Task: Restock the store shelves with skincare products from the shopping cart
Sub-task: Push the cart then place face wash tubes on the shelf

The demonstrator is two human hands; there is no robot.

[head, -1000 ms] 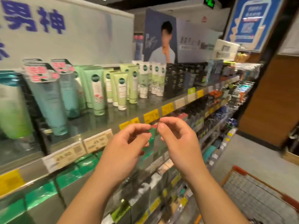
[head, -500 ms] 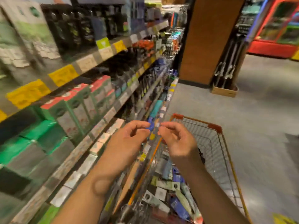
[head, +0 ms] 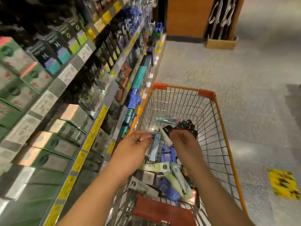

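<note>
An orange-rimmed wire shopping cart [head: 221, 121] stands beside the shelves [head: 68, 74]. Several skincare tubes and boxes lie in it, among them a pale blue box [head: 154, 149], a white tube [head: 165, 136], green tubes [head: 178, 181] and dark blue boxes [head: 169, 188]. My left hand [head: 133, 144] hovers over the cart's left side with its fingers loosely curled and nothing in it. Over the middle of the cart, my right hand [head: 185, 141] hangs with its fingers bent downward, holding nothing. The view is blurred by motion.
The shelves on the left carry rows of boxed products with yellow and white price tags [head: 96, 126]. A brown pillar [head: 187, 17] and a wooden crate [head: 221, 41] stand at the aisle's far end. A yellow floor sticker [head: 283, 185] lies at right.
My view has swung from the upper shelf down to the cart. Both hands have dropped from in front of the shelves to just above the products in the cart.
</note>
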